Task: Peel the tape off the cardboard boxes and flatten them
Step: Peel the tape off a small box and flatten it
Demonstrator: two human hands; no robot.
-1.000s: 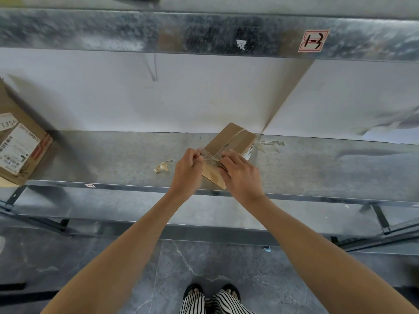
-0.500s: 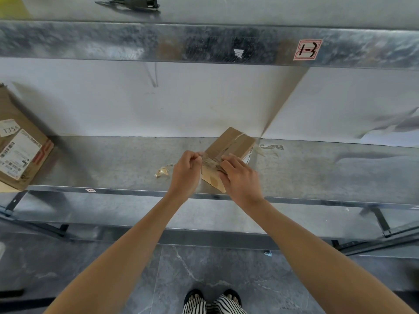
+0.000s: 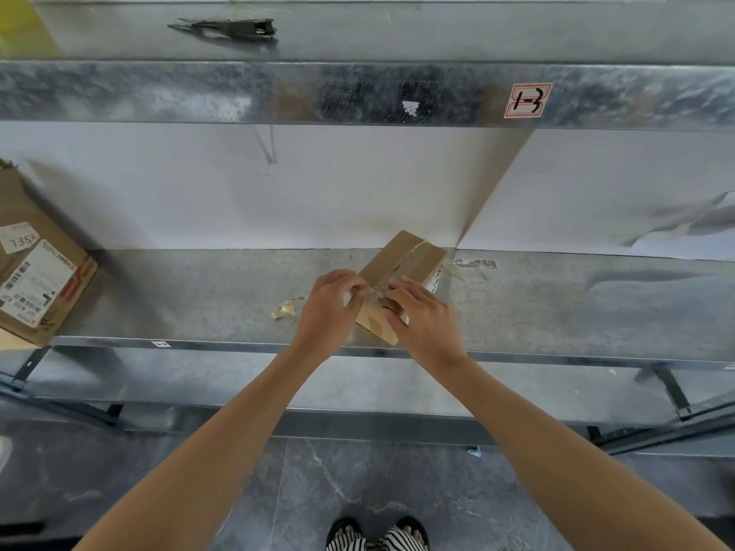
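L hand (image 3: 330,308) pinches clear tape (image 3: 374,290) on small cardboard box (image 3: 401,260); R hand (image 3: 425,318) grips the box (on metal shelf (image 3: 179,300)).

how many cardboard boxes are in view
2: a small box gripped by the left hand and right hand mid-shelf, and a larger labelled box at the shelf's left end, partly cut off. Others may sit outside the frame.
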